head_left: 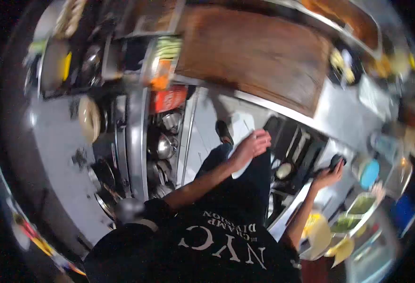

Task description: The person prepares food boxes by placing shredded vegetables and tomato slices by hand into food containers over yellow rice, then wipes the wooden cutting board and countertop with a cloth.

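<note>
My left hand [254, 145] hangs in front of my dark trousers, above the pale floor. Its fingers are loosely bent and a little apart, with nothing visible in them. Over to the right, my right hand [329, 177] is closed around a small black object [338, 162] above the metal counter's edge. The blur hides what kind of object it is. To the right of that hand stands a round container with a blue top [369, 173]. Nearer my right forearm is a pale round tub [318, 236] with something yellow at its rim.
A large brown board [252, 52] lies on the counter ahead. Metal pots [162, 146] sit on a shelf at left, below a red box [170, 99]. Trays of green food [362, 205] stand at right, near what looks like another person's hand [378, 191].
</note>
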The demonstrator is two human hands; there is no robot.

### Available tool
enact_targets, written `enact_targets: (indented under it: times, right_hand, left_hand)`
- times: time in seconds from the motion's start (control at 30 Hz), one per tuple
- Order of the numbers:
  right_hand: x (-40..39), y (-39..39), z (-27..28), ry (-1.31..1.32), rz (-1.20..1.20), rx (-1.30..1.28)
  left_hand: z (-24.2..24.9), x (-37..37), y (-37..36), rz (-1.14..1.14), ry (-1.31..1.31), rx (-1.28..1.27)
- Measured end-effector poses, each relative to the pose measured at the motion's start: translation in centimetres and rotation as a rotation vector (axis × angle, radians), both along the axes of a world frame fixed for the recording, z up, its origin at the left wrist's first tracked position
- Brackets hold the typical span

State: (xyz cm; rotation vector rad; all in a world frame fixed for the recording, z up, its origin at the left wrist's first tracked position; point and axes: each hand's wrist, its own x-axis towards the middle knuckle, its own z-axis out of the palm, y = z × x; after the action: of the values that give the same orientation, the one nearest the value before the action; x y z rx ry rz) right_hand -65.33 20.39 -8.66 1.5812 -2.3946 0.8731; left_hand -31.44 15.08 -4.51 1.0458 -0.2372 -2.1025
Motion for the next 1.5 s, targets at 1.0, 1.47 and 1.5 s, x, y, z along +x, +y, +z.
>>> enact_targets:
  times: [1.0,1.47,1.5]
  right_hand:
    - [77.0,-40.8,-0.7,0.261,1.138,0.384]
    - [69.8,-29.7,18.4,-0.488,1.047,0.079]
    - [67.1,-26.4,17.2,-0.688,0.943,-0.020]
  left_hand:
    - [-0.8,33.9,21.9,0.724,-0.251,0.048]
    - [3.4,39.7,8.1,0.417,-0.405,-0.145]
    - [4.0,40.1,6.9,0.422,-0.432,-0.168]
